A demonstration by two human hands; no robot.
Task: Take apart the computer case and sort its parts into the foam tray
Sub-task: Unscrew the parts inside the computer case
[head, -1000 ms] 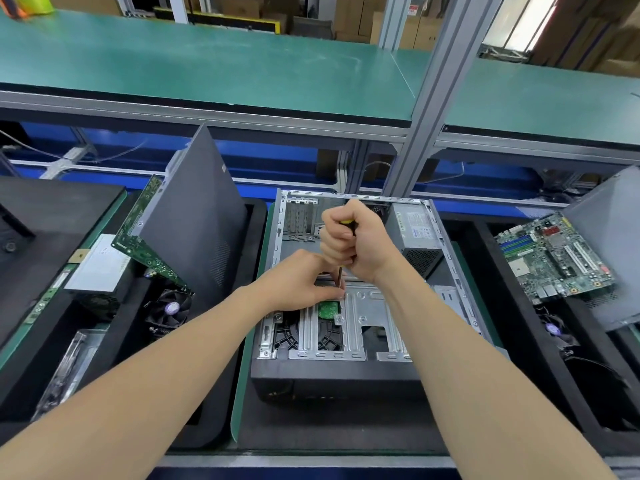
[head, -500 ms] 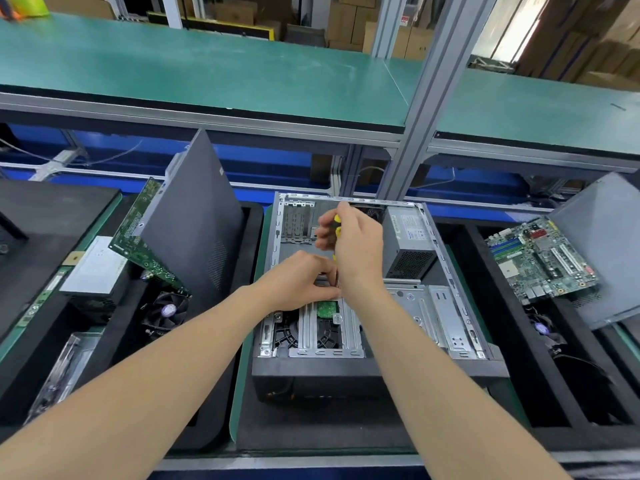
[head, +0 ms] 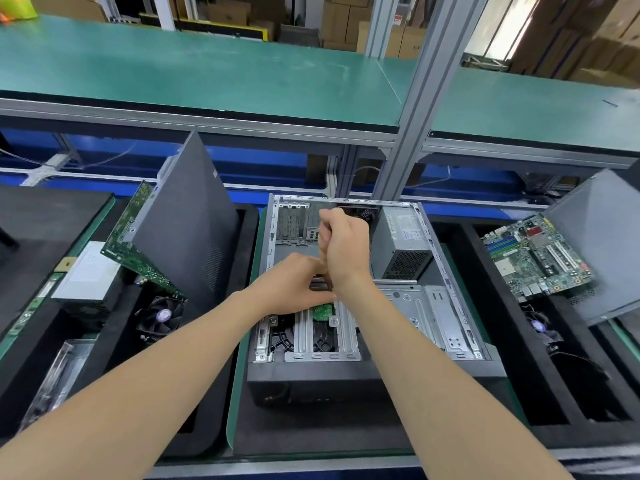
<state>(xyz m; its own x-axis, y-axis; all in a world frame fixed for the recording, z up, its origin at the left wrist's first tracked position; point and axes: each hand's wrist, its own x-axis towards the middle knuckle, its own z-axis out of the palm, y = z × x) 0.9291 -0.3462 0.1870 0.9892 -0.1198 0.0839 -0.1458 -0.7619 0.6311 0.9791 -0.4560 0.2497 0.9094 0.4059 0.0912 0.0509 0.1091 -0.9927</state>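
The open computer case lies flat in front of me, with a grey power supply at its back right and a metal drive cage at the front. My right hand is fisted around an upright screwdriver over the cage; the fist hides the handle. My left hand pinches at the lower end of the shaft, just above a small green board. The tip and the screw are hidden. The black foam tray is to the left.
The left tray holds a leaning side panel, a motherboard, a fan and a power supply. A second tray on the right holds another motherboard and panel. An aluminium post rises behind the case.
My right fist has turned on the screwdriver and now covers the yellow handle end. My left hand has stayed at the shaft. The view has shifted slightly.
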